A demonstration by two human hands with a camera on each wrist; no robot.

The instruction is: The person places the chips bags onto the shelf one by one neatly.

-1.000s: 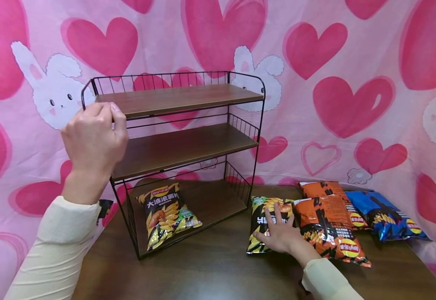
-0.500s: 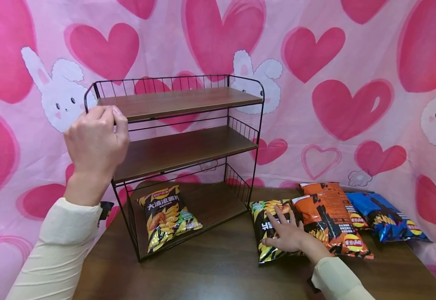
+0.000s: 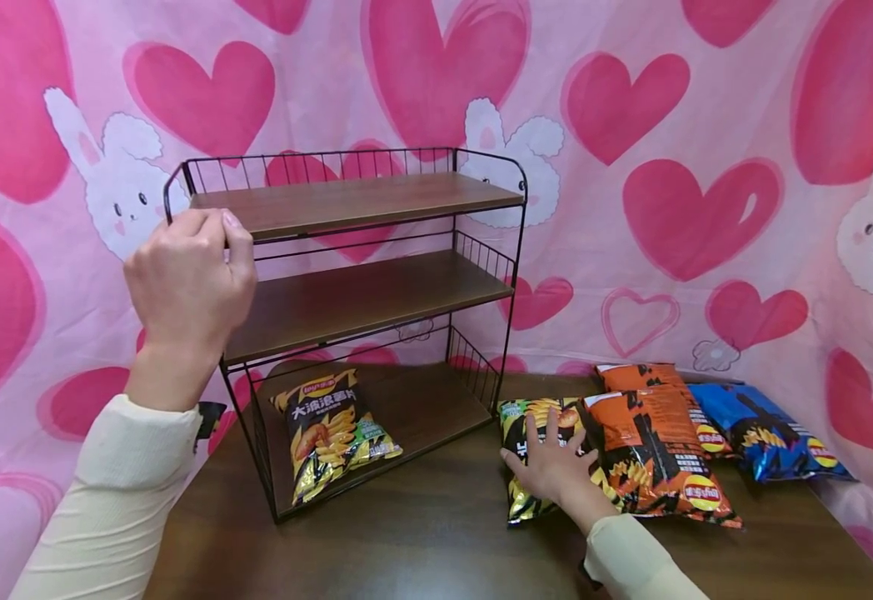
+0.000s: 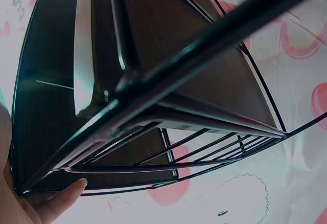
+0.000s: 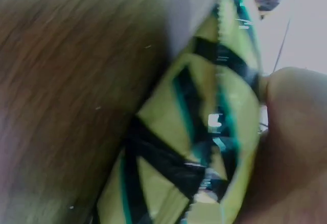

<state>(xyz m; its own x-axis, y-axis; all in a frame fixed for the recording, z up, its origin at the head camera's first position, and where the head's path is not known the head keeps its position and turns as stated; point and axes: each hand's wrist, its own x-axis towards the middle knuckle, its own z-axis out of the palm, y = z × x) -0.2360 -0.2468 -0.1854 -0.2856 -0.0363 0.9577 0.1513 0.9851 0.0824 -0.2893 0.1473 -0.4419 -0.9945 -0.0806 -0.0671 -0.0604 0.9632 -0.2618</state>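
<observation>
A three-tier shelf rack (image 3: 376, 287) with brown boards and black wire sides stands on the table. My left hand (image 3: 191, 287) grips its upper left front corner, the fingers curled. In the left wrist view, a thumb or finger (image 4: 64, 201) shows beside the black frame (image 4: 148, 93). My right hand (image 3: 552, 467) lies with spread fingers on a black and yellow chip bag (image 3: 515, 425), right of the rack. The right wrist view shows this bag's striped seam side (image 5: 179, 147) close up. Another black and yellow chip bag (image 3: 324, 425) leans at the left of the bottom shelf.
An orange chip bag (image 3: 657, 446) touches the right side of the bag under my right hand. Behind it lie another orange chip bag (image 3: 635, 377) and a blue chip bag (image 3: 762, 429). A pink heart-patterned cloth (image 3: 639, 208) hangs behind the brown table (image 3: 406, 542).
The chip bag under my right hand has slid a little toward me and turned slightly. My right hand shifted right, then back left. My left hand keeps its grip on the rack.
</observation>
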